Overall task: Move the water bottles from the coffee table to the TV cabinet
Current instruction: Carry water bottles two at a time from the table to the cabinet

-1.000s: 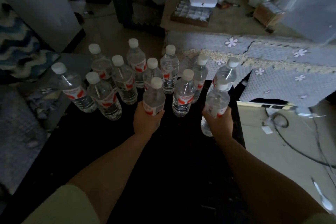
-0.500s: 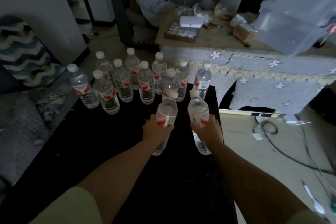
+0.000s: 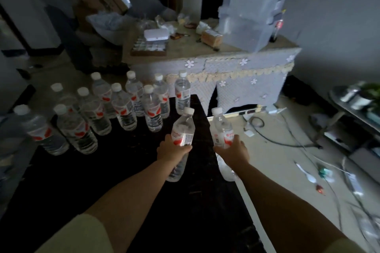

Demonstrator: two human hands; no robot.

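Observation:
My left hand [image 3: 171, 150] grips a clear water bottle [image 3: 183, 127] with a white cap and red label, lifted above the black coffee table [image 3: 127, 181]. My right hand [image 3: 233, 153] grips a second water bottle [image 3: 222, 127], held past the table's right edge over the pale floor. Both held bottles tilt slightly with caps pointing away from me. Several more water bottles [image 3: 125, 107] stand upright in a cluster on the far left part of the table. One of them [image 3: 182, 91] stands alone near the far right corner.
Ahead stands a table draped in a lace cloth with white flowers [image 3: 236, 80], carrying clear plastic boxes [image 3: 250, 12], a tray and clutter. Cables [image 3: 287, 139] and small litter lie on the floor at right. A low shelf [image 3: 357, 109] with a plant is at far right.
Both hands have lifted their bottles off the table and drawn them back toward me and rightward. My view has swung right, showing more floor and the low shelf.

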